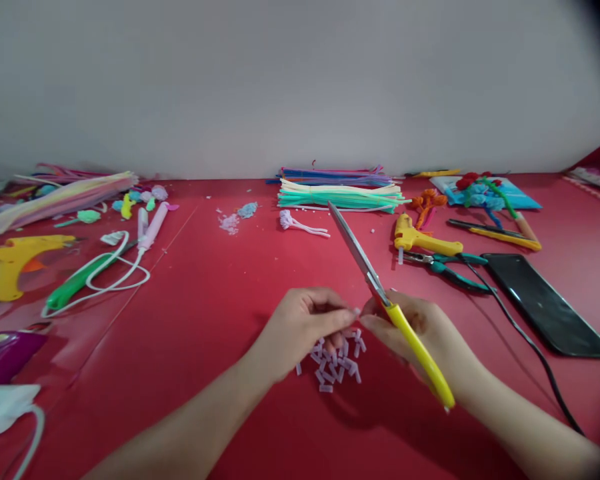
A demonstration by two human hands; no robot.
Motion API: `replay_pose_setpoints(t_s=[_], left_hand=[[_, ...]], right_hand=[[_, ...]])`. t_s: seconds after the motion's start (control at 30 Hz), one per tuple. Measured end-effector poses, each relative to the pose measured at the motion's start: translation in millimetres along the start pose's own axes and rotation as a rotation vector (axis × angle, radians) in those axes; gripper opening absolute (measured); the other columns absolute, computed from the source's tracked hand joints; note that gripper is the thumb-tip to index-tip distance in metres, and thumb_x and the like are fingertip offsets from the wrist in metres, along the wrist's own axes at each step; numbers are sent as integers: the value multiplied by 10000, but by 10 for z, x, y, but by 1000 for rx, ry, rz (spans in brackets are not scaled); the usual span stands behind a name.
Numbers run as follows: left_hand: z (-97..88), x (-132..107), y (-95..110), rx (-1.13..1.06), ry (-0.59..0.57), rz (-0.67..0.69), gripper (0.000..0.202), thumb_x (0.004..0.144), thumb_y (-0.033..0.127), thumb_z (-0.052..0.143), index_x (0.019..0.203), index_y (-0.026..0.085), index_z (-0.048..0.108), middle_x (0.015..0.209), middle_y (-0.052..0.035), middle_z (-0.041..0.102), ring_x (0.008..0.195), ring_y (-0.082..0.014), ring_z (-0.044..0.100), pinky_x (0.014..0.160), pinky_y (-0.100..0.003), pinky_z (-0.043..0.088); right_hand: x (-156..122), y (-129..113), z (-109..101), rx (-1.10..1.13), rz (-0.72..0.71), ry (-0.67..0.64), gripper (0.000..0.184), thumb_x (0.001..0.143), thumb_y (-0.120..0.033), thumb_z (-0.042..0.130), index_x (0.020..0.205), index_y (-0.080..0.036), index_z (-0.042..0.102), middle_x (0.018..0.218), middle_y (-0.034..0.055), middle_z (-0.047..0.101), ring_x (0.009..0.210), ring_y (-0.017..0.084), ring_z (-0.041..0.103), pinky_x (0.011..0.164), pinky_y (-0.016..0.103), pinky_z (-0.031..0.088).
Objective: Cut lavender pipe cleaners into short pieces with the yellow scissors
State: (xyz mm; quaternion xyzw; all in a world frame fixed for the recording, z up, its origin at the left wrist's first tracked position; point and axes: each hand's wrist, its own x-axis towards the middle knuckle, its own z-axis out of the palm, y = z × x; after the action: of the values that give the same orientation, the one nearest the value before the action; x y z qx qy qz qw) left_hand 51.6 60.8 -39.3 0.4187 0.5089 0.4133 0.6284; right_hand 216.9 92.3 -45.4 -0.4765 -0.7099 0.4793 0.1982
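My left hand [303, 327] pinches a tiny pale piece [356, 311] between thumb and forefinger; too little of it shows to name it surely. Close by on the right, my right hand [430, 330] carries scissors [415, 347] with yellow handles, their blades slanting up and away to the left. The thumb and forefinger of that hand meet near the left fingertips. Under the hands lies a pile of short, pale lilac cut pieces [335, 370], like bits of pipe cleaner. My left fingers cover part of the pile.
Pipe cleaner bundles [340, 195] lie along the wall. A lilac fuzzy flower [300, 223] sits before them. To the right are a yellow glue gun [420, 239], pliers [450, 267] and a black phone [545, 303]. Another glue gun [15, 257] and a white cable [100, 287] lie left.
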Motion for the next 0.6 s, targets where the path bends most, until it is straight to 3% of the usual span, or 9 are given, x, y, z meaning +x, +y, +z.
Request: replay_pose_setpoints(t_s=[0.1,0.4,0.6], left_hand=[[75,11,-74,-10,-34,-60,121,669,238,533,693,121,554,547,-1,526,431,-67,464,421,-188,388],[148,12,-96,59,48,-22,117,626,236,580,682,137,550,559,19,509,459,-63,440,468,-192,373],[164,21,-93,17,12,-49,110,630,218,572,671,140,507,556,26,486,466,-65,447,482,-198,375]], right_hand=[[-22,20,43,2,-40,33,172,699,-334,473,665,-165,472,503,-58,352,419,46,314,383,165,257],[2,76,46,-196,-127,97,101,665,-267,479,660,-172,445,511,-53,379,467,62,323,408,167,261],[18,60,39,-199,-139,99,76,655,-232,473,644,-171,430,504,-60,369,465,59,322,413,166,261]])
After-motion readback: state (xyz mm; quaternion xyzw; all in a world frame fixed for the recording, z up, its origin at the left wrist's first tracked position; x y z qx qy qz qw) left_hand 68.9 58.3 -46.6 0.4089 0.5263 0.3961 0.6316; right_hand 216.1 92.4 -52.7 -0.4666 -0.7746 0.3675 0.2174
